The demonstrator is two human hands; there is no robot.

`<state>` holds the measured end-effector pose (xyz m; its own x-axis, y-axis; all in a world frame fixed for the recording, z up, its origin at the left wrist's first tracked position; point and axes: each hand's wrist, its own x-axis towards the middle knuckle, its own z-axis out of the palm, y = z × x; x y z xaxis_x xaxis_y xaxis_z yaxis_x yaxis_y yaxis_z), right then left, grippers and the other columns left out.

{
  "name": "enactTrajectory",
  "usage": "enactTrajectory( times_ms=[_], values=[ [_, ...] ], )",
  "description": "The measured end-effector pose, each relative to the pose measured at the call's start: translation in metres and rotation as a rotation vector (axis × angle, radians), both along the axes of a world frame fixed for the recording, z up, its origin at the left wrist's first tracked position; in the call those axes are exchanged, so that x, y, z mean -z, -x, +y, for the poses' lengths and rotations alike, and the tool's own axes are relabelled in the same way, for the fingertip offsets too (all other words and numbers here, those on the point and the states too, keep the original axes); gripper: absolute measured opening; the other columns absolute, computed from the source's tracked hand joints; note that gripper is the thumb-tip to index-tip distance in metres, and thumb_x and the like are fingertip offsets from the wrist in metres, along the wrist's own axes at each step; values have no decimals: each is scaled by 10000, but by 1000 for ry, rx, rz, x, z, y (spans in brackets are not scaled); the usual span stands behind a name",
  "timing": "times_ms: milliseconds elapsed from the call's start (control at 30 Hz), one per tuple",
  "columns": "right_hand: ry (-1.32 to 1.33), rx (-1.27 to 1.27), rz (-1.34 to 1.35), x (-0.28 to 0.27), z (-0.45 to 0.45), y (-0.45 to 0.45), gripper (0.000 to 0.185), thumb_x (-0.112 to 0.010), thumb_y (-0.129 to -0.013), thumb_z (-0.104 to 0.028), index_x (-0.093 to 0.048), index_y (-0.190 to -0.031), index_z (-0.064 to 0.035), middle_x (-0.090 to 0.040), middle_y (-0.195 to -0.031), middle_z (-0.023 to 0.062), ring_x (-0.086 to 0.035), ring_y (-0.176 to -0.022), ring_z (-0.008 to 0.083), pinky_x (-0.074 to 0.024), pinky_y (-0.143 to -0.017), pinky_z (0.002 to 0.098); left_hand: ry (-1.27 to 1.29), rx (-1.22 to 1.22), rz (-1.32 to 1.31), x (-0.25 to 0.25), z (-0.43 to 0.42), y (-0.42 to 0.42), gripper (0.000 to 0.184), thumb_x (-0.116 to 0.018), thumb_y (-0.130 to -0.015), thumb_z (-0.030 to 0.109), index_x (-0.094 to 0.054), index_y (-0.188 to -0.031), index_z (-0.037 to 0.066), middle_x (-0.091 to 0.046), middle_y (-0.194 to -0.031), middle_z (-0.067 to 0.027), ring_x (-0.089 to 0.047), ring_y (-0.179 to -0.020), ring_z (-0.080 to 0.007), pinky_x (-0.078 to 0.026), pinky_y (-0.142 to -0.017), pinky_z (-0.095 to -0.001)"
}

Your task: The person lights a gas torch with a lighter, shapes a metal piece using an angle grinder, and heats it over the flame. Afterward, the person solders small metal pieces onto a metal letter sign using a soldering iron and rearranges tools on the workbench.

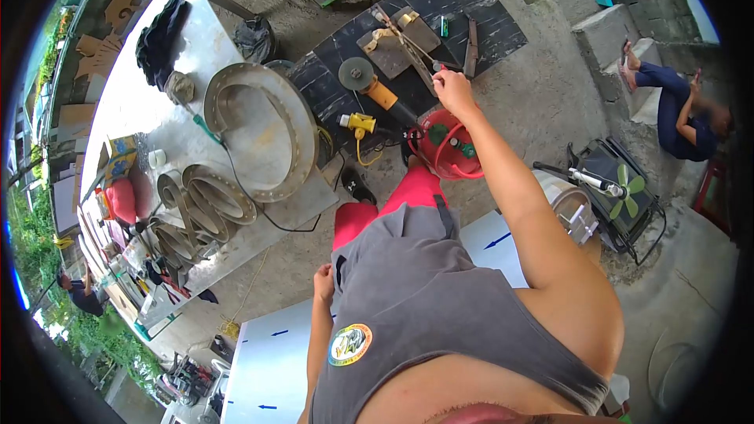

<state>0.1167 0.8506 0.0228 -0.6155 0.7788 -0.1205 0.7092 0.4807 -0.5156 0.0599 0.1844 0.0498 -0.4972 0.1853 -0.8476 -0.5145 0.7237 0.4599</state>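
My right hand (455, 96) reaches out over the black marbled tabletop (326, 51), its fingers pinched around a small item with a red end. What that item is I cannot make out. Close to the fingertips lie a long metal bar (418, 63) and a thin rod. Beyond them is a dark metal plate (390, 53) bearing brass-coloured pieces (408, 17). An angle grinder (377, 93) with a grey disc rests to the left. My left hand (323, 283) hangs beside my thigh, its fingers curled, with nothing visible in them.
A red bucket (428, 159) stands below my right forearm. Left, a metal-topped table (177, 39) holds curved metal strip forms (302, 129) and a cable. A yellow corded device (358, 122) lies near the grinder. A fan (626, 191) stands right; a person (679, 114) sits beyond it.
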Motion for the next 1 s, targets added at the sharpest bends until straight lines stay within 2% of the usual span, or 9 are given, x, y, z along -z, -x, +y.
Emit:
enactTrajectory(
  times_ms=[33, 100, 167, 300, 400, 533, 633, 867, 1000],
  values=[
    [24, -6, -37, 12, 10, 10, 183, -694, -893, -237, -763, -1018, -122, -739, -1053, 111, -642, -1059, 353, -503, -897, 515, 60, 19, 0, -10, 13, -6, 254, -622, -1044, 201, -687, -1126, -30, -726, -967, -62, -642, -837, -125, -527, -774, -281],
    [-14, -13, -49, 31, 24, 29, 193, -706, -891, -243, -757, -1028, -117, -721, -1062, 101, -624, -1074, 341, -488, -906, 510, 173, 68, 3, -26, 24, -13, 266, -623, -1042, 198, -686, -1137, -42, -729, -975, -72, -643, -858, -131, -527, -799, -287],
    [-71, -44, -98, 44, 32, 47, 261, -743, -889, -280, -732, -1075, -97, -671, -1092, 85, -571, -1113, 310, -446, -931, 493, 223, 10, -66, -66, 41, -15, 273, -632, -1043, 239, -681, -1152, -6, -724, -963, -64, -653, -825, -125, -535, -735, -294],
    [-155, -53, -205, 63, 41, 72, 339, -755, -900, -331, -712, -1109, -68, -662, -1124, 96, -565, -1131, 296, -429, -936, 479, 345, -155, -157, -99, 41, -28, 273, -642, -1038, 286, -641, -1170, 46, -726, -974, -54, -682, -776, -138, -518, -655, -275],
    [-170, -64, -316, 70, 44, 82, 348, -758, -898, -341, -715, -1118, -74, -673, -1112, 86, -576, -1128, 282, -420, -934, 475, 378, -138, -172, -103, 42, -40, 278, -642, -1035, 284, -645, -1167, 39, -720, -962, -51, -643, -727, -128, -512, -648, -274],
    [-156, -76, -355, 79, 47, 84, 348, -767, -888, -365, -725, -1095, -89, -674, -1087, 82, -586, -1107, 274, -418, -906, 471, 323, 13, -84, -98, 55, -47, 245, -632, -1041, 246, -667, -1112, 15, -677, -867, -10, -585, -689, -88, -493, -623, -243],
    [-138, -70, -358, 82, 51, 82, 316, -763, -889, -364, -740, -1051, -93, -677, -1065, 75, -591, -1092, 271, -407, -900, 475, 325, 26, -70, -96, 63, -45, 238, -633, -1042, 247, -675, -1103, 21, -662, -845, 0, -560, -672, -79, -483, -607, -244],
    [-100, -55, -198, 84, 50, 75, 229, -756, -887, -309, -754, -979, -100, -679, -1017, 65, -602, -1057, 250, -397, -905, 468, 344, 29, -99, -104, 92, -20, 244, -646, -1036, 261, -681, -1107, 30, -644, -818, 18, -540, -661, -70, -441, -578, -233],
    [-79, -29, -75, 55, 44, 67, 234, -763, -875, -311, -750, -971, -99, -667, -990, 64, -602, -1032, 244, -384, -893, 455, 352, 76, -97, -107, 106, -10, 237, -644, -1037, 259, -683, -1104, 35, -639, -817, 28, -530, -658, -63, -410, -575, -225]
  ],
)
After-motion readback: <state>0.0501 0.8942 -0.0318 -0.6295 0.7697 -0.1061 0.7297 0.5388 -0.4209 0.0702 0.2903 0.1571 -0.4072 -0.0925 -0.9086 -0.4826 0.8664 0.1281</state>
